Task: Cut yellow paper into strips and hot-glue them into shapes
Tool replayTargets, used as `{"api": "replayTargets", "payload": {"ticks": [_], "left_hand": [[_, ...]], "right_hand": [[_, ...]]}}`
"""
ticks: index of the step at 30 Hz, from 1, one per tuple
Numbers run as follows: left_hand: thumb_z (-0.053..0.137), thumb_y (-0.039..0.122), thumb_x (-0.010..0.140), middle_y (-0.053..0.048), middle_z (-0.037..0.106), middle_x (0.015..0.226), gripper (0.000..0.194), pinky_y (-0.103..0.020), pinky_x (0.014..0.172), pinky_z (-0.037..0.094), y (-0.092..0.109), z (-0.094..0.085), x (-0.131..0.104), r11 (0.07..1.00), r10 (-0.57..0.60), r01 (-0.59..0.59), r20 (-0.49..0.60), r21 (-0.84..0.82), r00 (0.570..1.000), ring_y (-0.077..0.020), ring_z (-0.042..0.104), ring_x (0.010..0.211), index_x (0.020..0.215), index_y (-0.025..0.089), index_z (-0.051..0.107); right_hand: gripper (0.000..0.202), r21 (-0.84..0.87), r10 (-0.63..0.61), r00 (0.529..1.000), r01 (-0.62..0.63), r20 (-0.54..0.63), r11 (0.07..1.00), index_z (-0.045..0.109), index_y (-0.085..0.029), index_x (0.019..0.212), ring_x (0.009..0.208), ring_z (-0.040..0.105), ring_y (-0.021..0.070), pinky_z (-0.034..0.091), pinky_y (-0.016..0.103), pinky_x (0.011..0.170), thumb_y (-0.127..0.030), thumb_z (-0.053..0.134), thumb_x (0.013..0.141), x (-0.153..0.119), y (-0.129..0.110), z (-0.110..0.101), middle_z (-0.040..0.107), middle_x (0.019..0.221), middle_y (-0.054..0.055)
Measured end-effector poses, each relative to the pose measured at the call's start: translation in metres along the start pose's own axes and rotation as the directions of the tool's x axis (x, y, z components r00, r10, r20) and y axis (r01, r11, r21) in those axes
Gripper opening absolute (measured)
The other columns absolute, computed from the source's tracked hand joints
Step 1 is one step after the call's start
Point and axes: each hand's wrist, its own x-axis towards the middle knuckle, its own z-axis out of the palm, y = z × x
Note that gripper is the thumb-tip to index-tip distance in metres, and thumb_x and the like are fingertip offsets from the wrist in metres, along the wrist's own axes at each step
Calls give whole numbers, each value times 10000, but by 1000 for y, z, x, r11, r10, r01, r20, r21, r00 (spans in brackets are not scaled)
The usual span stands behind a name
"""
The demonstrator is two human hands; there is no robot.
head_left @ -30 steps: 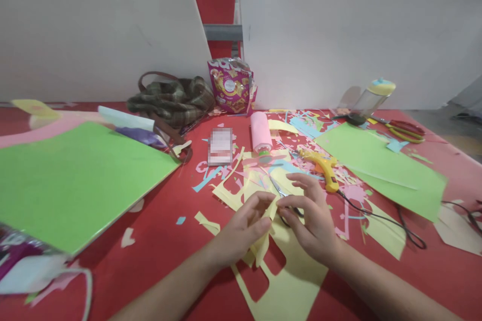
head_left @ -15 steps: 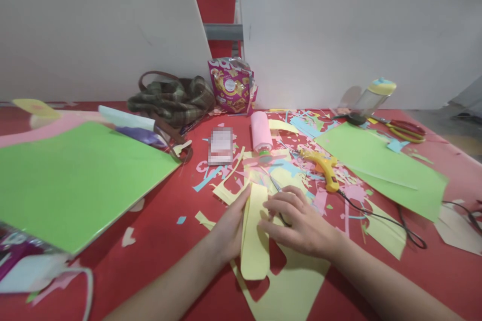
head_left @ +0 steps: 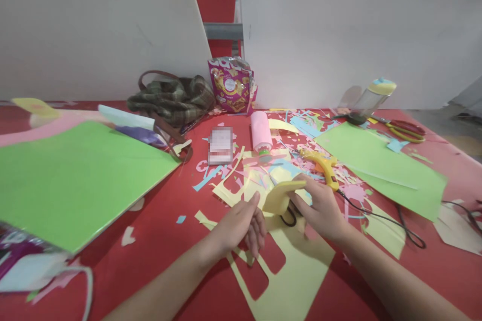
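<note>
Between thumb and fingers, my right hand [head_left: 320, 205] pinches a yellow paper strip [head_left: 280, 196], tilted and pointing left. Just left of the strip is my left hand [head_left: 241, 225], its fingers loosely apart and curving down, with nothing in it. Beneath both hands lies a yellow sheet [head_left: 301, 276] with rounded cut-outs through which the red table shows. A black scissor handle [head_left: 289, 218] shows partly below the strip. Beyond the hands, a pink paper-wrapped bottle [head_left: 261, 132] lies on its side.
A yellow glue gun [head_left: 327, 168] with a black cord sits right among paper scraps. Green sheets [head_left: 83, 180] lie left and right. A snack bag [head_left: 232, 85], plaid cloth [head_left: 173, 98], clear bottle [head_left: 371, 100] and red-yellow scissors [head_left: 408, 131] are farther back.
The yellow strip has left my left hand and moved right and up in my right hand, turning from upright to sideways. My left hand has opened, uncovering the sheet's cut-outs.
</note>
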Motion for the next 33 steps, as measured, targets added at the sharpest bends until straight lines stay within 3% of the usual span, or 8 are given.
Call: {"api": "replayTargets", "payload": {"ticks": [2, 4, 7, 11, 16, 20, 27, 33], "left_hand": [[311, 508, 750, 51, 392, 377, 451, -200, 381, 300, 4, -5, -3, 947, 253, -195, -217, 256, 943, -71, 387, 323, 485, 158, 414], [399, 389, 754, 50, 412, 466, 308, -195, 438, 336, 8, -8, -5, 811, 514, -349, -285, 469, 809, -76, 420, 427, 539, 168, 423], [475, 257, 729, 4, 518, 723, 77, -211, 574, 398, 8, -8, -3, 603, 724, -480, -185, 637, 664, -104, 486, 643, 718, 181, 477], [529, 205, 704, 6, 521, 727, 72, -218, 625, 416, -2, -5, 3, 492, 808, -530, -134, 691, 574, -107, 495, 676, 727, 187, 463], [486, 181, 732, 11, 549, 649, 63, -222, 595, 430, -8, -5, 3, 539, 806, -537, -212, 649, 553, -110, 528, 610, 671, 190, 495], [547, 227, 696, -20, 592, 744, 70, -274, 691, 429, -4, -9, 2, 603, 771, -554, -242, 574, 589, -156, 553, 721, 648, 197, 506], [586, 256, 665, -66, 365, 1221, 71, -318, 867, 345, 1, -12, 4, 566, 712, -604, 37, 560, 702, -216, 398, 1064, 689, 190, 592], [553, 232, 687, -58, 551, 903, 196, -306, 784, 385, -3, -14, 11, 524, 646, -573, 144, 629, 749, -185, 488, 874, 880, 214, 583]], "right_hand": [[81, -3, 91, 996, -91, 26, 996, 510, -182, 692, 622, 510, 135, 413, 259, 584, -155, 453, 743, 1, 2, 0, 535, 678, 20], [84, 3, 140, 988, -141, 57, 990, 516, -179, 670, 617, 514, 132, 410, 249, 582, -162, 463, 732, 2, 3, 2, 535, 662, 12], [70, -4, 197, 976, -197, 97, 980, 527, -174, 659, 611, 515, 130, 407, 246, 584, -159, 480, 709, 1, 3, 8, 538, 656, 7], [62, 50, 274, 954, -282, 124, 958, 516, -174, 623, 567, 509, 120, 400, 229, 535, -183, 508, 684, -1, 1, 12, 527, 610, -9], [85, 247, 386, 903, -423, 187, 872, 511, -167, 572, 479, 485, 98, 384, 204, 453, -199, 544, 643, -3, 2, 14, 522, 531, -26], [185, 407, 463, 867, -496, 186, 767, 438, -177, 529, 370, 427, 74, 348, 188, 387, -246, 529, 674, -1, 2, 13, 455, 404, -63], [182, 403, 481, 857, -512, 185, 758, 455, -176, 568, 371, 466, 86, 366, 194, 386, -283, 525, 698, 0, -1, 12, 495, 413, -50], [150, 357, 435, 897, -432, 75, 829, 425, -194, 733, 455, 508, 103, 407, 216, 436, -252, 549, 672, -4, 0, 17, 509, 533, -45]]}}
